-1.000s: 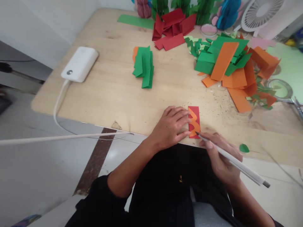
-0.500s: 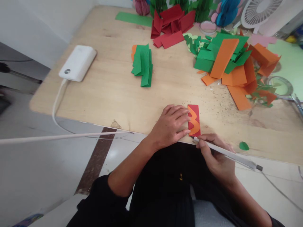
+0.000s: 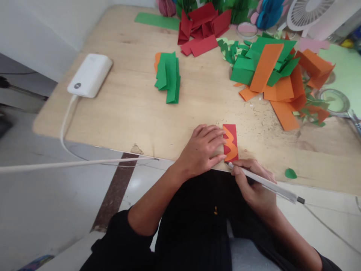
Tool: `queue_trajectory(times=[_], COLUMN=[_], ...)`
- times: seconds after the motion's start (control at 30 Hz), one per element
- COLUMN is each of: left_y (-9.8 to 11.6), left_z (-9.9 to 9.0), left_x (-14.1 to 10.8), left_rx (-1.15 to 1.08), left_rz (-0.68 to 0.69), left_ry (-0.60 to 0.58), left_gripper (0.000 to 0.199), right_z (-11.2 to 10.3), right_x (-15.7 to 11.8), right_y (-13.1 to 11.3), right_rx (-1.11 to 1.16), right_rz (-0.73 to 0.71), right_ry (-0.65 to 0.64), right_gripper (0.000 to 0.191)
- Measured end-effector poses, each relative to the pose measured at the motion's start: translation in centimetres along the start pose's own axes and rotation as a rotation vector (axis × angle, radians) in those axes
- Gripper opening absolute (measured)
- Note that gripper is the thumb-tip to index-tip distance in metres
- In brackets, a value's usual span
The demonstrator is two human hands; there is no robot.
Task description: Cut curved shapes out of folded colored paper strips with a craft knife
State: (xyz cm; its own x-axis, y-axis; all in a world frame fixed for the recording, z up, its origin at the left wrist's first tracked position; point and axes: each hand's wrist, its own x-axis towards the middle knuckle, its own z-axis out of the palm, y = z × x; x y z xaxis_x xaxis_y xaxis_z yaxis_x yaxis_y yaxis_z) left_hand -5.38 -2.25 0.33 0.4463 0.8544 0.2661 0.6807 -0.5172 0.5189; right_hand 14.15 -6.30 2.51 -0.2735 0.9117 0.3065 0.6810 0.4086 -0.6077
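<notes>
At the table's front edge lies a small red paper strip (image 3: 235, 131), with a wavy orange paper cutout (image 3: 232, 149) on top of it. My left hand (image 3: 204, 150) lies flat with fingers stretched out, its fingertips pressing the left side of both papers. In my right hand (image 3: 255, 184) is a white pen (image 3: 270, 184), pinched near its tip. The dark tip meets the lower left corner of the red strip, by the end of the orange cutout. Right of this hand lies a small green paper piece (image 3: 290, 173).
Folded green papers (image 3: 169, 77) lie ahead on the wooden table (image 3: 126, 113). Red folded papers (image 3: 204, 26) and a green and orange paper pile (image 3: 267, 71) sit farther back. A white power bank (image 3: 90, 75) with a cable is left; a fan (image 3: 310, 13) stands back right.
My right hand and the pen have shifted slightly left, with the pen tip now nearer the strip's lower left corner. My left hand stays on the papers.
</notes>
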Motion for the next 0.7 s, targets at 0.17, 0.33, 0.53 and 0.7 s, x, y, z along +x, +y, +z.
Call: queue_trajectory(times=[0.17,0.33,0.53,0.7], left_y=[-0.04,-0.09,-0.04,-0.06], left_z=[0.02,0.06,-0.02,-0.01], left_x=[-0.01,-0.03,0.01,0.02], left_rx=[0.006,-0.003,0.001,0.0], left_rz=[0.004,0.005,-0.009,0.002], left_ry=[-0.004,-0.004,-0.02,-0.01], left_gripper=[0.023,0.023,0.023,0.024], right_z=[0.0,-0.18,-0.03,-0.18], right_x=[0.16,0.29,0.18,0.18], right_y=[-0.11,-0.34,-0.19,-0.08], right_rx=[-0.002,-0.009,-0.026,-0.045], right_rz=[-0.008,0.002,0.008,0.036], right_ry=[0.002,-0.007,-0.005,0.009], right_gripper=[0.005,0.007,0.007,0.007])
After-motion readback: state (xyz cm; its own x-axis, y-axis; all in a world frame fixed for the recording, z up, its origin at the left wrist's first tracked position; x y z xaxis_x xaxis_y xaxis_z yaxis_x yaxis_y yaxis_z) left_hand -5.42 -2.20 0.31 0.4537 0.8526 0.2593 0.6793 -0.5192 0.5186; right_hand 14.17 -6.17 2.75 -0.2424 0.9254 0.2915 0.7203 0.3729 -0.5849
